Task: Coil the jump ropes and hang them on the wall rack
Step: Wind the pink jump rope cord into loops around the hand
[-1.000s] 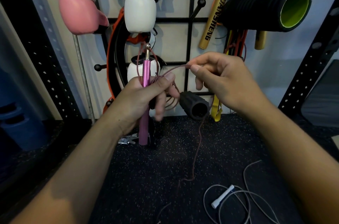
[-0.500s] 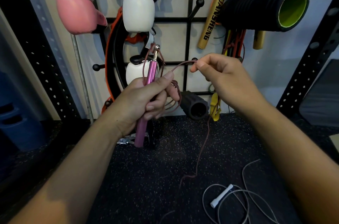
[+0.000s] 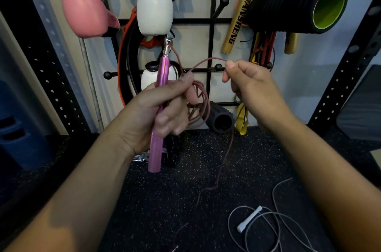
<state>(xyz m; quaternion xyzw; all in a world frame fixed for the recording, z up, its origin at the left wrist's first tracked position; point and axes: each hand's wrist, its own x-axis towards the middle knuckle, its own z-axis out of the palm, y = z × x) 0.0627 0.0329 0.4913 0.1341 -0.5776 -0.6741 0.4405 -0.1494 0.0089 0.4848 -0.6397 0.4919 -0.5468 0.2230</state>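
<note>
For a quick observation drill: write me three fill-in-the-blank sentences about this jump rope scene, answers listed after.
1. The left hand grips a ____ handle.
2. The right hand pinches the maroon ____.
3. The white-handled jump rope lies on the ____.

Answers: pink; cord; floor

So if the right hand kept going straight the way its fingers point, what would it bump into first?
Probably the left hand holding the pink handle and rope loops. The right hand pinches the rope and points leftward at them, though depth is hard to judge.
</note>
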